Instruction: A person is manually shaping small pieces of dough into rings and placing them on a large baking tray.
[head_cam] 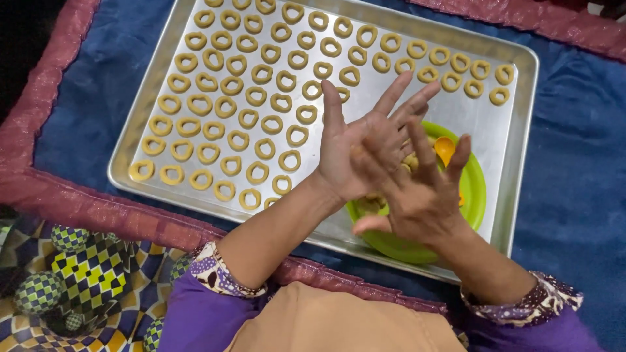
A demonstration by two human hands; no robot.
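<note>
A blue cloth (574,163) with a dark red border lies under a large metal baking tray (515,140). Rows of small ring-shaped dough pieces (225,107) fill the tray left of and beyond the fingers. A green plate (476,189) with dough lumps sits directly below them. The left hand (362,146) and right hand (420,195) press palm to palm, fingers spread apart; whether dough lies between the palms cannot be told.

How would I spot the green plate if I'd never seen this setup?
Find the big metal baking tray on the blue cloth. At its near right corner, under the person's two hands, sits the green plate. It is the only bright green round thing there; the rest of the tray holds small pale dough rings.
</note>
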